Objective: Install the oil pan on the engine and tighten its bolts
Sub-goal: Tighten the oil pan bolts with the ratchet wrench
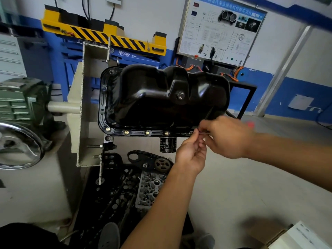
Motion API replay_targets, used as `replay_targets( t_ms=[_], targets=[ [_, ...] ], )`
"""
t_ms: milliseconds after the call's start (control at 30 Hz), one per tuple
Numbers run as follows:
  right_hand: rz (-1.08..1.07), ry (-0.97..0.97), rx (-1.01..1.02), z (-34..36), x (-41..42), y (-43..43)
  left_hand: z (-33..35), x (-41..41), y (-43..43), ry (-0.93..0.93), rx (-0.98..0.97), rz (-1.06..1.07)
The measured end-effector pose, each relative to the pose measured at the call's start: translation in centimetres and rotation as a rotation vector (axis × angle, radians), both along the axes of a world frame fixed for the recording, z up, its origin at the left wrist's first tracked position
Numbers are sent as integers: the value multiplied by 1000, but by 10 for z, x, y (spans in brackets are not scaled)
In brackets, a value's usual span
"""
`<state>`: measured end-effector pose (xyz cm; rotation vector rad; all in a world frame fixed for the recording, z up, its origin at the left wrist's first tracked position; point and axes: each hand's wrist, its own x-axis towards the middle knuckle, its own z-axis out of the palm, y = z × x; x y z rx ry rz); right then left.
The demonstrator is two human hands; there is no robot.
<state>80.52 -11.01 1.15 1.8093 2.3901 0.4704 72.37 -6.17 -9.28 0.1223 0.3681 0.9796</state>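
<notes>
A glossy black oil pan (161,97) sits on the engine held in a beige stand (80,108). Several brass-coloured bolts (147,133) line its near flange. At the flange's right end both hands meet. My right hand (226,137) has its fingers curled around a thin dark tool or bolt; what it is cannot be made out. Just below it, my left hand (191,157) pinches a small part at the fingertips, next to a bolt (191,132). A drain plug (180,95) shows on the pan's side. A black oil filter (168,145) hangs under the flange.
Engine parts, a cylinder head (152,187) and a gear (162,164) lie on a dark mat on the floor below. A green gearbox with a chrome handwheel (18,146) stands at left. A yellow-black lift (102,35) and a wiring board (221,27) are behind. A cardboard box (298,236) sits at lower right.
</notes>
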Motion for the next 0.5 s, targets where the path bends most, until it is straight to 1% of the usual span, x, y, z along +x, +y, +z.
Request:
replay_targets(
  t_ms=[33,67,100,133,167,200,233,300,333,367,400,433,467,500],
  targets=[
    [94,-352,32,2,5,0,0,1,0,12,-14,-17],
    [171,-526,53,5,10,0,1,2,0,18,-30,-32],
    [192,-554,51,5,13,1,2,3,0,26,-39,-45],
    [170,-487,44,4,15,1,3,3,0,29,-38,-54],
    [112,-341,53,0,15,0,3,4,0,29,-34,-58],
    [21,-128,47,-4,10,-1,2,4,0,23,-25,-57],
    [-103,194,5,-7,5,0,1,4,0,14,-14,-53],
    [-399,1056,-144,-10,-7,6,-2,4,-1,-9,13,-34],
    [-517,1413,-219,-10,-13,8,-3,4,-1,-19,29,-23],
    [-564,1617,-266,-9,-16,8,-4,3,-2,-25,45,-17],
    [-566,1677,-283,-8,-17,9,-5,3,-2,-28,54,-13],
    [-544,1653,-292,-8,-17,9,-5,2,-2,-33,48,-10],
    [-512,1571,-278,-8,-17,9,-5,1,-2,-44,28,-6],
    [-470,1448,-249,-8,-15,8,-5,1,-2,-54,4,1]
  ],
)
